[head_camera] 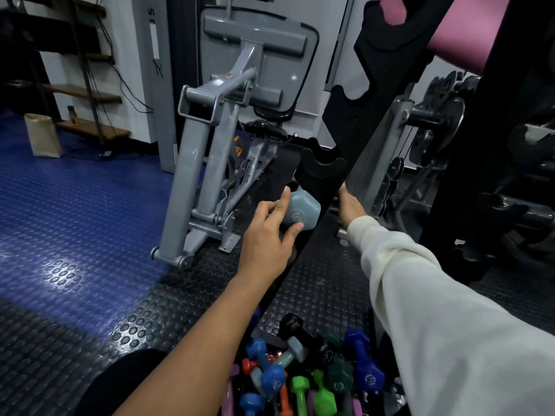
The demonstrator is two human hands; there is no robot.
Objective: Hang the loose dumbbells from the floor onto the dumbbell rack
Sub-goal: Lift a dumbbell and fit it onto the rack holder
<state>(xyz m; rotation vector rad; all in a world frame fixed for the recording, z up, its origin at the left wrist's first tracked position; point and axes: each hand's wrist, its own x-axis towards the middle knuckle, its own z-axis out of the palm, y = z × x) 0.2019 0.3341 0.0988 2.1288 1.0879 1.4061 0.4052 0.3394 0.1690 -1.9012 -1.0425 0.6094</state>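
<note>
Left hand reaches forward, fingers and thumb curled round the hex head of a grey-blue dumbbell, gripping it. Dumbbell held up off the floor, right against the black rack, just below an empty U-shaped cradle. Only the near head shows; handle and far head hidden behind the rack upright.

Right hand, in a cream sleeve, reaches past the far side of the same upright. Its fingers are hidden behind the rack edge; cannot tell if they are apart or clamped on anything.

Loose pile of dumbbells on the floor at the bottom of view: blue, green, orange, red, purple, grey, dark teal, lying jumbled and touching.

Floor: black studded mat underfoot, blue studded mat to the left. Grey exercise machine stands behind the left hand. Brown paper bag far left. Pink roll top right.
</note>
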